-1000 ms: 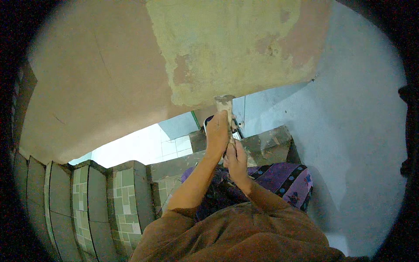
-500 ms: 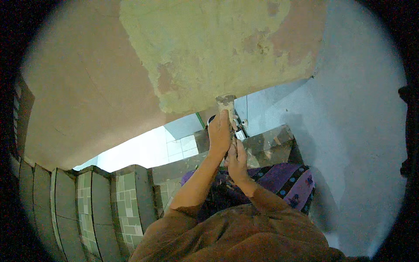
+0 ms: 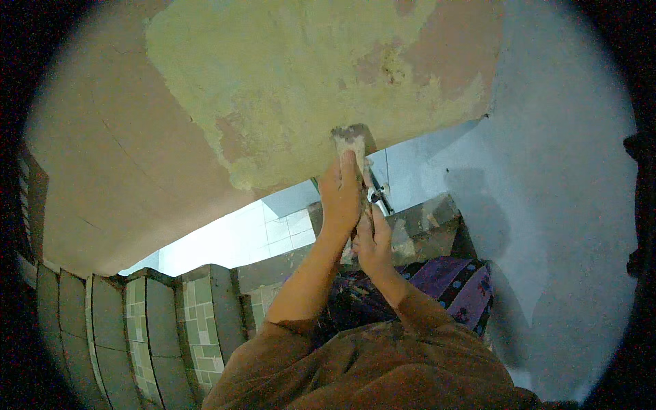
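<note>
My left hand [image 3: 339,195] grips a putty-smeared scraper [image 3: 350,138] just below its broad, dirty blade, a finger lying along it. Lower down, my right hand [image 3: 373,239] is closed round the handle, which is mostly hidden by my hands. The blade lies at the lower part of a rough pale yellow patch [image 3: 287,82] on a cracked pinkish plastered surface [image 3: 102,164], where bare pink spots show through. Below my hands a purple patterned cloth [image 3: 444,287] covers my lap.
Tiled stair steps [image 3: 157,328] descend along the left and lower side. A pale blue wall [image 3: 560,205] stands at the right. Through the gap under the plastered slab show a bright tiled floor [image 3: 273,232] and a dark metal piece [image 3: 380,198], unclear in kind. A dark step edge [image 3: 430,219] crosses behind my hands.
My two hands and the scraper have moved upward, the blade now further onto the yellow patch. The view has shifted, so the patch appears more to the left.
</note>
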Demonstrator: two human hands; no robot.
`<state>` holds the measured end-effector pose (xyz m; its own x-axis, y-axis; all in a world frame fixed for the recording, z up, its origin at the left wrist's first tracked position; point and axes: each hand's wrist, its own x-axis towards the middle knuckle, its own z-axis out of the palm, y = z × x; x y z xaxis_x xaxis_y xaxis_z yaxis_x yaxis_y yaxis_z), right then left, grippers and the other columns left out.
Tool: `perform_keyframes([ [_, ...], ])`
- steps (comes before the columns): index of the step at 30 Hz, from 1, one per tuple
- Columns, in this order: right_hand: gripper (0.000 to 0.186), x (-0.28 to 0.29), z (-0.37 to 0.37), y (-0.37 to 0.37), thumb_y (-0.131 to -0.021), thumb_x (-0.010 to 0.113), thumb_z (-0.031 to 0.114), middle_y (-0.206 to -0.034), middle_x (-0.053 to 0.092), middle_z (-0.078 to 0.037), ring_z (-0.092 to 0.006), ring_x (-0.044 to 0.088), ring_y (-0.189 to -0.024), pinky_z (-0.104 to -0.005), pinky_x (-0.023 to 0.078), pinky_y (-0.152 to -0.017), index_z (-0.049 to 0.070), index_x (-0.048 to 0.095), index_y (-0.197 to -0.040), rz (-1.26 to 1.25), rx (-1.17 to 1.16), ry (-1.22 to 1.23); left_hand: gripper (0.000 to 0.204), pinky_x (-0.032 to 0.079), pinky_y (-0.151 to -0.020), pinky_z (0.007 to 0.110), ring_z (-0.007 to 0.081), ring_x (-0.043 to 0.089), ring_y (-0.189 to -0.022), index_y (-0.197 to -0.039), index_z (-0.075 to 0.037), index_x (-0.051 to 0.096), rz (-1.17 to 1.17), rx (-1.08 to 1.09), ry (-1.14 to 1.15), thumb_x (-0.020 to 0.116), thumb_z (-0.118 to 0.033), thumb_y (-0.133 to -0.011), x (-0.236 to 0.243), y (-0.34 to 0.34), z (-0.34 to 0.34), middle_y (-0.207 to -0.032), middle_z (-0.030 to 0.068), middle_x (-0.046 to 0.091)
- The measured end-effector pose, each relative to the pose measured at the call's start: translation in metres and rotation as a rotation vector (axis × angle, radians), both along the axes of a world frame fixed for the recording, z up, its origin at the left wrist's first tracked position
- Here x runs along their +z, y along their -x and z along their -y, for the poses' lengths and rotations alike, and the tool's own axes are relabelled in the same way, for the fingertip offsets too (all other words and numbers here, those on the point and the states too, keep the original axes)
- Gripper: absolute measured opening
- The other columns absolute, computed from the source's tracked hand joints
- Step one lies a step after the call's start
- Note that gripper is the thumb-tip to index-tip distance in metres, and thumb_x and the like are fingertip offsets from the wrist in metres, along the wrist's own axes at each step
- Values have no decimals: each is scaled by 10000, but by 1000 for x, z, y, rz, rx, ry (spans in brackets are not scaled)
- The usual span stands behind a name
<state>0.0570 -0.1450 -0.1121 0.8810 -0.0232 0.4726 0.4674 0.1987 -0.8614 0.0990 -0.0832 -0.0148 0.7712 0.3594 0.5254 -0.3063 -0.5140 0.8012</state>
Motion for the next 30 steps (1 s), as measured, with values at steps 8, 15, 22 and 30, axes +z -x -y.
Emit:
perform_keyframes([
  [8, 284, 33, 17, 8, -1005, 431, 199, -651, 395, 54, -26, 344, -480, -203, 297, -423, 10, 456, -1216, -227, 214, -157, 467, 404, -537, 310, 136, 520, -555, -740, -9, 619, -82, -71, 130, 426, -349, -994, 17, 7, 14, -612, 76, 593],
  [15, 141, 47, 26, -9, -1018, 404, 208, -650, 320, 63, -24, 308, -479, -211, 276, -421, 85, 441, -960, -209, 314, -274, 472, 405, -546, 302, 138, 527, -562, -765, -17, 633, -27, -142, 154, 422, -372, -992, 30, -14, 17, -617, 66, 599],
  [22, 237, 29, 20, 4, -1017, 404, 243, -636, 368, 60, -25, 342, -477, -206, 316, -434, 65, 467, -1160, -267, 229, -210, 497, 407, -557, 311, 149, 529, -562, -780, -22, 647, -100, -130, 116, 390, -389, -994, 19, 1, 23, -610, 62, 587],
  [30, 283, 72, 33, -48, -991, 455, 203, -831, 497, -104, -148, 464, -687, -287, 404, -596, -14, 465, -1174, -114, 66, -126, 442, 434, -611, 362, 214, 571, -601, -822, 2, 633, 38, -187, 73, 439, -365, -971, 68, -43, 36, -623, 104, 599],
])
